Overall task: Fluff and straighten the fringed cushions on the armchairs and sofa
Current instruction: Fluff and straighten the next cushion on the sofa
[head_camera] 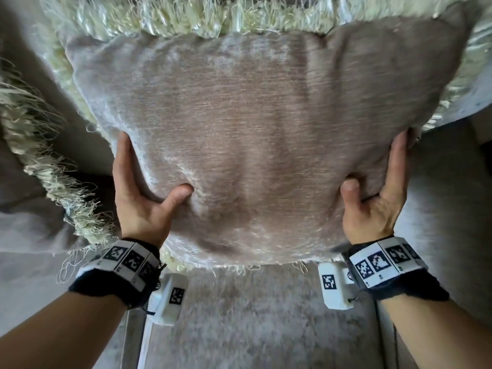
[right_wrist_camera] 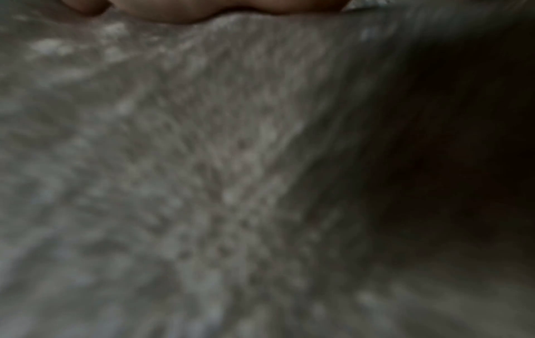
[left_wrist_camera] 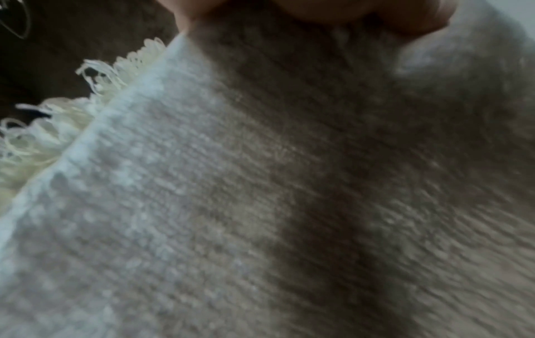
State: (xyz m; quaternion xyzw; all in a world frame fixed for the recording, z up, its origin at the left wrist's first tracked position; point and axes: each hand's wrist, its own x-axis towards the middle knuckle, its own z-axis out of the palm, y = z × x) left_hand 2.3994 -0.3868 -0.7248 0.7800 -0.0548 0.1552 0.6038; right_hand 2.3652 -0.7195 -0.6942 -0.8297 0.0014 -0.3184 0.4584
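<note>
Square taupe chenille cushion with cream fringe [head_camera: 247, 139] held up over grey seat [head_camera: 253, 315], broad face toward camera, squarish, no clear long axis, left hand [head_camera: 141, 206] and right hand [head_camera: 372, 209] grasping lower side edges, thumbs dug into front

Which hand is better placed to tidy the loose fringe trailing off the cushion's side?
Left, probably. The left hand grips the cushion on the side where the long, straggly fringe hangs beside it. The right hand grips the opposite edge, far from it.
</note>
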